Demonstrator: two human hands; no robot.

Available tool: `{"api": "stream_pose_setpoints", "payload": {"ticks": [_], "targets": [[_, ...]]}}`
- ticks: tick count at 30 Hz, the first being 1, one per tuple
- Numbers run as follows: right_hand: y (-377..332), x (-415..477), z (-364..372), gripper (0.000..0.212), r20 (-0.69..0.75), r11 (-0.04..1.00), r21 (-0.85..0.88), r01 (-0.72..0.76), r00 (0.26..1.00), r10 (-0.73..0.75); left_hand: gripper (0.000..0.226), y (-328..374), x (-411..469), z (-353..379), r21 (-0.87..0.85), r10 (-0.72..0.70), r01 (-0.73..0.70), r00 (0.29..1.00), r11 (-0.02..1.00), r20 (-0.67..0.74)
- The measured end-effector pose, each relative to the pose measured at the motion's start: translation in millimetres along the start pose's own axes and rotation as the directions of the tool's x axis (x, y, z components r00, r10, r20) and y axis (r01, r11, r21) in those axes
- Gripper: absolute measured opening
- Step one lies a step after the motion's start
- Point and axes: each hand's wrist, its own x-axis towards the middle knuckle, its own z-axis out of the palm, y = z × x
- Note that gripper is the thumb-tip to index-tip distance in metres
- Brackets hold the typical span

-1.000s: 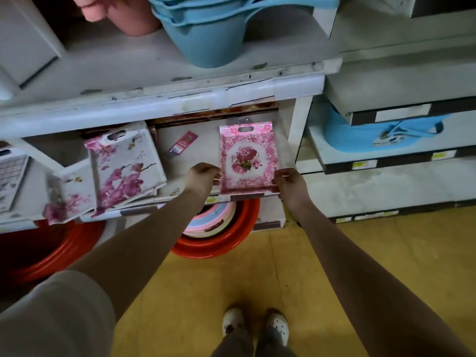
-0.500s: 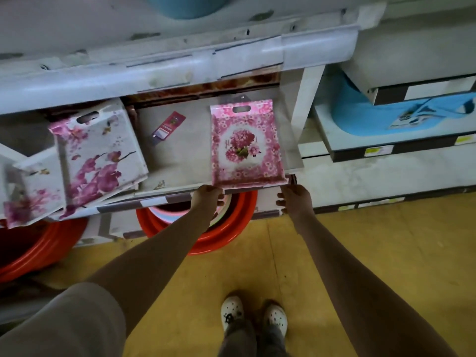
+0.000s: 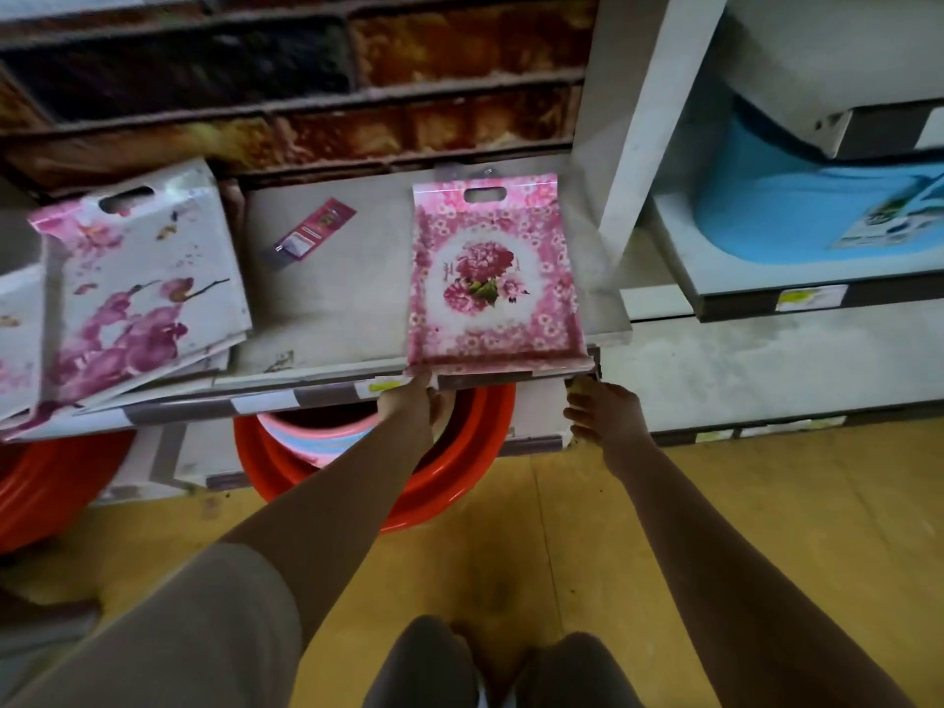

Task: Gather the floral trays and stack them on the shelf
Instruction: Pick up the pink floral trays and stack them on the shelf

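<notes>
On the shelf the floral tray runs front-to-back, handle rearward; left hand and right hand relaxed

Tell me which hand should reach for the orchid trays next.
Left. The left hand is nearer the orchid trays, lying left of the pink tray; the right hand would have to cross over.

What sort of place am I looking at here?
Likely a housewares shop: shelves with price labels on their edges, nested red basins underneath, and floral trays laid out.
</notes>
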Motion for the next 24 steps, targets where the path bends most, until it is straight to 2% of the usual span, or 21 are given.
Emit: {"api": "stream_pose_setpoints", "payload": {"ticks": [2,6,11,15,17,20,24], "targets": [[3.7,7.7,1.8,0.016,0.012,1.0,0.025,0.011,1.0,-0.011,0.009,0.5,5.7,8.2,-0.167,0.003,-0.005,1.0,0.986,-0.014],[8.4,14.7,6.5,0.019,0.027,0.999,0.045,0.027,0.999,-0.028,0.014,0.9,13.7,14.4,-0.26,0.036,-0.029,0.999,0.965,0.023],[8.6,7.5,5.0,0.021,0.001,0.999,0.044,0.011,1.0,-0.011,0.01,-2.8,11.2,6.2,-0.191,0.018,-0.005,0.998,0.982,0.068],[4.2,-11.7,6.6,0.022,-0.058,0.999,0.048,-0.004,0.998,0.006,0.003,3.5,-11.3,-11.7,-0.221,-0.033,0.056,0.993,0.974,0.109],[2.3,-22.2,9.4,0.029,-0.062,0.998,0.064,-0.013,0.998,0.017,0.0,7.6,-22.2,-20.6,-0.238,-0.06,0.09,0.99,0.967,0.129],[-2.6,-40.9,16.8,0.045,-0.064,0.991,0.115,-0.073,0.995,0.081,0.007,14.9,-38.3,-34.2,-0.156,-0.114,0.139,0.981,0.978,0.158],[-9.3,-65.7,28.8,0.051,-0.077,0.988,0.122,-0.098,0.991,0.108,0.011,28.2,-53.5,-52.7,-0.06,-0.152,0.165,0.972,0.984,0.18]]}}
